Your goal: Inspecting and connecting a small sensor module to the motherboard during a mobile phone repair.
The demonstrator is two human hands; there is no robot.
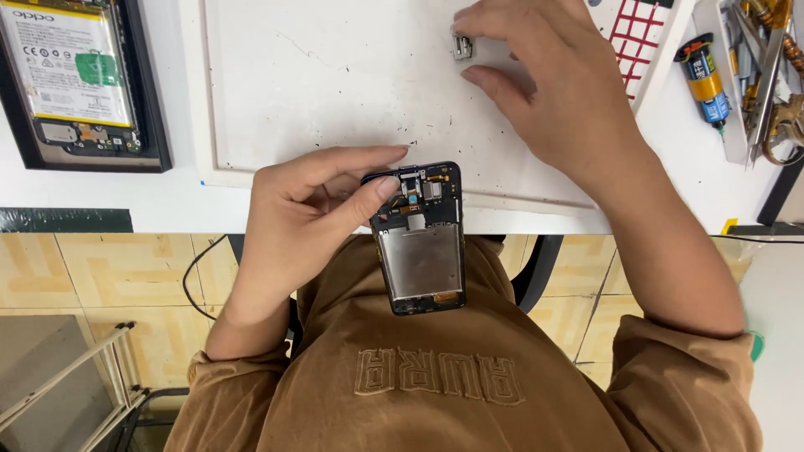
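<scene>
My left hand (311,209) grips an opened phone frame (421,251) by its top left corner, thumb pressed on the upper edge. The frame is dark, with a bare metal plate and small parts showing inside, and it overhangs the table's front edge above my brown sweatshirt. My right hand (553,79) reaches to the far side of the white work mat (335,75), its fingertips closing around a small silver metal part (461,46) that lies on the mat.
A second opened phone with its battery showing (75,75) lies at the far left. A small yellow and blue bottle (705,79) and a tray of metal tools (766,67) are at the right. A red grid pad (638,33) lies beyond my right hand.
</scene>
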